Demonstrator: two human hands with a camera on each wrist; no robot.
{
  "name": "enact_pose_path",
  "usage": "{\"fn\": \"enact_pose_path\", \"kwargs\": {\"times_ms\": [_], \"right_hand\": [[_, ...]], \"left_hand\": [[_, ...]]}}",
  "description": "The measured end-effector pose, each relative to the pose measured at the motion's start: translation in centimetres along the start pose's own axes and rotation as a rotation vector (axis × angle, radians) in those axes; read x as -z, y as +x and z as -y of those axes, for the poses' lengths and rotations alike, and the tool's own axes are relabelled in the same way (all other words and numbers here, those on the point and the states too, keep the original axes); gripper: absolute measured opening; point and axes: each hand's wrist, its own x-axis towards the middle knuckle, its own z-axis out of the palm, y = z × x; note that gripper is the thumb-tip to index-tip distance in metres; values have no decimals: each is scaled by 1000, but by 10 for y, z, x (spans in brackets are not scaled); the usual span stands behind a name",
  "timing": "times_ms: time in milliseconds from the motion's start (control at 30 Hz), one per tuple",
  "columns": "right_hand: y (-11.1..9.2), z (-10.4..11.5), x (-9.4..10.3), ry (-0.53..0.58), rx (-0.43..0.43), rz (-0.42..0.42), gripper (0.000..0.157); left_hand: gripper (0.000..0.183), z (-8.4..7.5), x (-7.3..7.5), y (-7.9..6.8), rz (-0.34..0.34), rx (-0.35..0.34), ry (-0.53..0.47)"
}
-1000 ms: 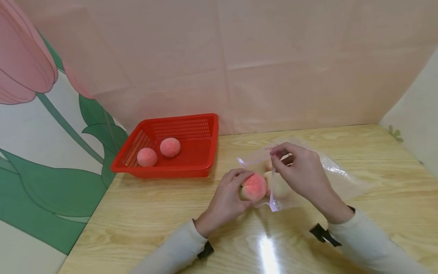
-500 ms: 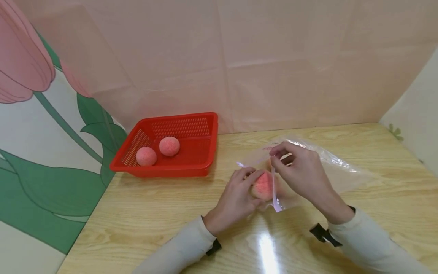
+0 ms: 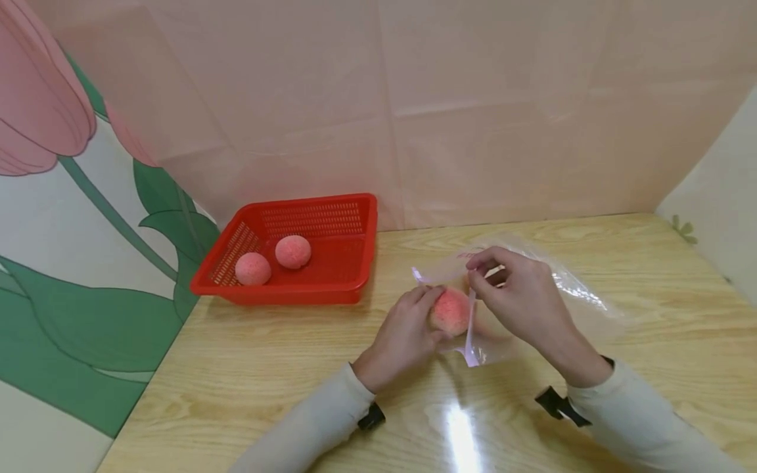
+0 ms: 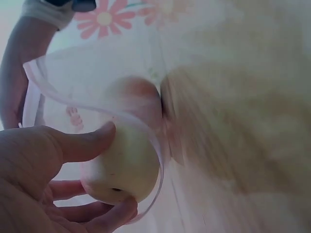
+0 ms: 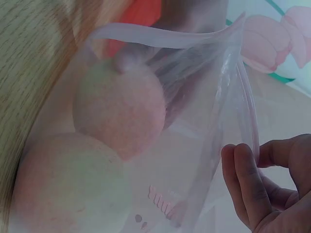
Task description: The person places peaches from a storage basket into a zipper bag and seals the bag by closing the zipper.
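My left hand point(image 3: 402, 338) grips a pink-and-cream peach point(image 3: 451, 312) between thumb and fingers. The left wrist view shows this peach point(image 4: 124, 165) partly within the mouth of a clear plastic bag point(image 3: 497, 349), the thumb lying across its side. With thumb and fingertips, my right hand point(image 3: 526, 295) pinches the bag's lilac-white rim and holds the mouth raised and open. Inside the bag, a second peach point(image 5: 73, 187) lies against the held one in the right wrist view; in the head view it is mostly hidden by the right hand.
On the left of the wooden table point(image 3: 236, 368) stands a red slotted basket point(image 3: 331, 289) with two peaches point(image 3: 253, 269) in it. A pinkish sheet point(image 3: 503, 131) hangs behind the table. A tulip-patterned wall panel point(image 3: 77, 315) borders the left side.
My left hand has moved right with the peach, from just outside the bag's rim into its mouth. The right hand keeps its pinch on the rim in about the same place.
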Motion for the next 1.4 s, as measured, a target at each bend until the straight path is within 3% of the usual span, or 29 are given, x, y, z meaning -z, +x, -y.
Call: {"fn": "enact_pose_path", "kwargs": {"times_ms": [233, 500, 800, 967, 1167, 1400], "right_hand": [[1, 0, -2, 4, -9, -2, 6], [1, 1, -1, 9, -9, -4, 4], [5, -1, 2, -11, 37, -33, 6], [5, -2, 2, -14, 27, -17, 7], [2, -2, 0, -2, 17, 0, 7], [2, -3, 2, -6, 21, -6, 7]], "left_hand": [[69, 0, -3, 7, 51, 2, -23], [67, -4, -10, 17, 67, -42, 25], [70, -3, -4, 17, 124, -26, -53], [50, -2, 0, 13, 126, 23, -125], [26, -3, -3, 15, 126, 11, -160], [34, -5, -5, 17, 176, -40, -192]]}}
